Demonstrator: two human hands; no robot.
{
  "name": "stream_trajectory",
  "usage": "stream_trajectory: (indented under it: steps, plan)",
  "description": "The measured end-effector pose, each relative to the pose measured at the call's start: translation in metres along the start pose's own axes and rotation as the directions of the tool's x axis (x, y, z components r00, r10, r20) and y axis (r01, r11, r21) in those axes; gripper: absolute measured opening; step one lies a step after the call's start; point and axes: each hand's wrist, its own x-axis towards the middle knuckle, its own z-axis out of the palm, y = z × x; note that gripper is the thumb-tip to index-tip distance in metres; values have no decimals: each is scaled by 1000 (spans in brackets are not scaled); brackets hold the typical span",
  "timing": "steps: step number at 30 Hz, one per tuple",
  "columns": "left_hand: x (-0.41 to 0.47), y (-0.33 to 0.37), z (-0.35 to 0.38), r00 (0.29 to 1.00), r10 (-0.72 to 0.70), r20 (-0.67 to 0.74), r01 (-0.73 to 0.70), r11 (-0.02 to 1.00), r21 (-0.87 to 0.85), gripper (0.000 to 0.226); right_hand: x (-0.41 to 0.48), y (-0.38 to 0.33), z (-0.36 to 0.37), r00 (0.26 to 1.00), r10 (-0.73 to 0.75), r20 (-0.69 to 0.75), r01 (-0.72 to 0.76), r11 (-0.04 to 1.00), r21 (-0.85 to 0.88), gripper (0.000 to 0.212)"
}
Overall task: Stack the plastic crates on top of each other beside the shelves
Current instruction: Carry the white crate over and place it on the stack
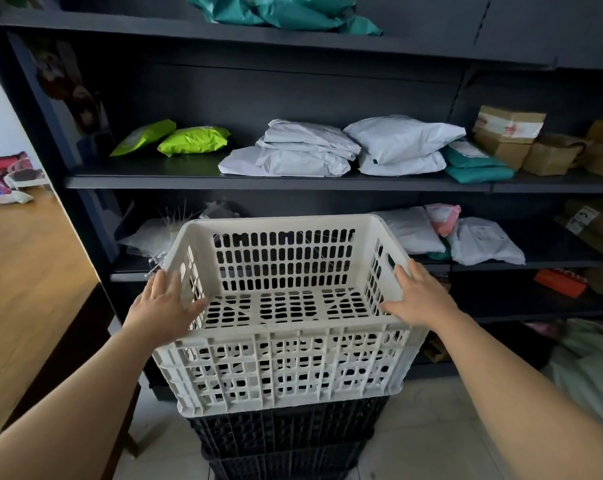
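The white crate (286, 317) sits atop the black crates (286, 441) in front of the shelves (293, 183), left hand (165, 303) and right hand (419, 296) resting flat and ungripping on its rim, so stacking looks nearly finished.

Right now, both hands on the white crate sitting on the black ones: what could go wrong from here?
1. The white slotted plastic crate overhangs the narrower black plastic crates below; if it isn't seated, it may tip on release.
2. The left hand and right hand lie flat on the side rims, thumbs inside, not clamped, so a slip is possible.
3. The stack stands close to the dark metal shelves; a topple could hit the white plastic mailers.
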Motion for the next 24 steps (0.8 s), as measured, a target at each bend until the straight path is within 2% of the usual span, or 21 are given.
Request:
stream_trajectory:
  steps: [3, 6, 13, 16, 20, 24]
  plan:
    - [-3, 3, 4, 999, -16, -48, 17, 1000, 9, 105, 1, 0, 2, 1000, 10, -19, -10, 1000, 4, 94]
    - [-9, 4, 4, 995, -57, -87, 48, 994, -99, 101, 1, -1, 3, 999, 42, -14, -42, 999, 26, 93]
    - [-9, 8, 5, 990, -79, -116, 73, 996, -60, 100, 2, -2, 2, 997, 72, -34, -71, 997, 36, 85]
    - [-11, 12, 6, 987, -45, -154, 39, 998, -45, 101, 8, 4, 6, 996, 42, -76, -44, 999, -24, 84]
    - [-21, 16, 3, 993, -22, -119, 17, 999, -42, 117, 1, -2, 10, 984, -5, -180, -9, 997, -72, 95]
    - [-39, 30, 2, 995, 79, -57, -73, 993, 90, 114, -20, -18, 16, 990, -56, -129, 36, 988, -152, 110]
